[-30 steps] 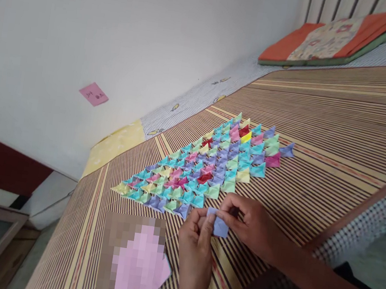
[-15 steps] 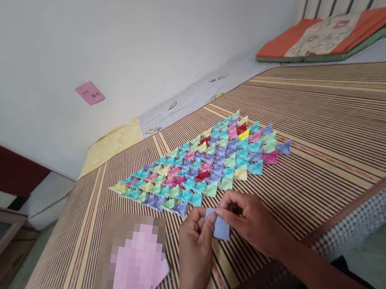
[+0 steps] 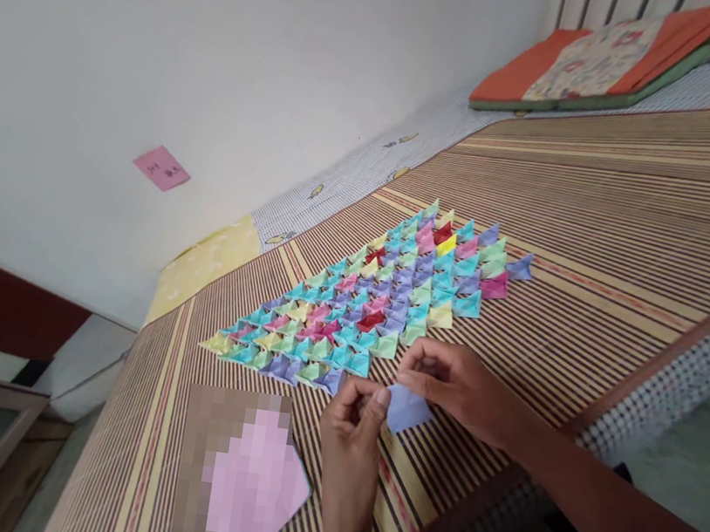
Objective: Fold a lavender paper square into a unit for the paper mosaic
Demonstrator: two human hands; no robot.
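A small lavender sheet of paper (image 3: 408, 411) is held between my two hands, above the striped mat. My left hand (image 3: 355, 442) pinches its left corner between thumb and fingers. On the paper's upper edge, my right hand (image 3: 447, 385) has thumb and curled fingers closed. Just beyond my hands lie many folded paper boats (image 3: 363, 302) in close rows, in turquoise, green, lavender, pink, yellow and red. Left of my left hand is a pink sheet or stack of paper (image 3: 289, 499), partly blurred by pixels.
The striped mat (image 3: 601, 204) covers the bed. At the far end lies a folded orange and green quilt (image 3: 520, 73). A pink note (image 3: 162, 168) is on the white wall (image 3: 229, 37). The mat's brown-bordered edge (image 3: 613, 404) runs along the right.
The lavender paper was a narrower folded piece and now appears wider and more spread out. My left hand has shifted slightly left, and my right hand has risen a little.
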